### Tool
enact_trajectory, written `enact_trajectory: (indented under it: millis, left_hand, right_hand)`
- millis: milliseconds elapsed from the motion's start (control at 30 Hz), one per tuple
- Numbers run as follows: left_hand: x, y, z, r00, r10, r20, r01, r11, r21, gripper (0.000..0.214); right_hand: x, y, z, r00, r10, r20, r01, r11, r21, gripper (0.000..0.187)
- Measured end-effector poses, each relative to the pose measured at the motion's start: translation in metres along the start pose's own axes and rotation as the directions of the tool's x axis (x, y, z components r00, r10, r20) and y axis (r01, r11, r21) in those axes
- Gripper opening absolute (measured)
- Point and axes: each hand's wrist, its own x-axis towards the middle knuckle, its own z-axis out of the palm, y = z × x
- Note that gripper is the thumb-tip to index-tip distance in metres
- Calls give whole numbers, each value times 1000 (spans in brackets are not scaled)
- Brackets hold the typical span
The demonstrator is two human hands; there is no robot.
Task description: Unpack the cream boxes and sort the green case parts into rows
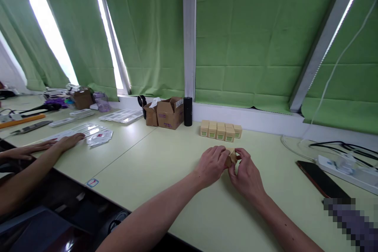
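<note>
Both hands hold a small brown cardboard box [232, 156] just above the pale table [171, 201]. My left hand [211, 164] is closed round its left side, covering much of it. On its right side, my right hand [246, 171] pinches the box with thumb and fingers near a flap. Whether the flap is open or folded in is too small to tell. Beyond my hands stands a cluster of several small boxes [220, 131] of the same brown card, with green-marked labels facing me.
Behind stand opened cardboard cartons [170, 113] and a black cylinder [188, 111]. At right lie a phone [321, 181], a power strip [351, 171] and black cables [345, 145]. At left, a co-worker's hands [71, 141] rest near white trays [122, 115] and packets [100, 137].
</note>
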Motion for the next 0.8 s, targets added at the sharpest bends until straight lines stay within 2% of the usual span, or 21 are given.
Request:
enact_trajectory:
  millis: [300, 533, 733, 800]
  left_hand:
    - [2, -1, 2, 999, -49, 16, 51, 994, -96, 38]
    - [-1, -1, 5, 986, -135, 100, 152, 972, -177, 43]
    - [-4, -4, 8, 966, -209, 153, 243, 936, -256, 48]
    - [-4, -5, 8, 957, -240, 165, 280, 916, -288, 52]
  right_hand:
    - [4, -1, 1, 1000, 5, -6, -5, 1000, -20, 48]
    - [6, 0, 1, 999, 33, 5, -33, 999, 17, 42]
    - [10, 7, -6, 982, 165, 92, -179, 971, 161, 38]
    - [12, 10, -9, 973, 215, 87, -230, 945, 231, 36]
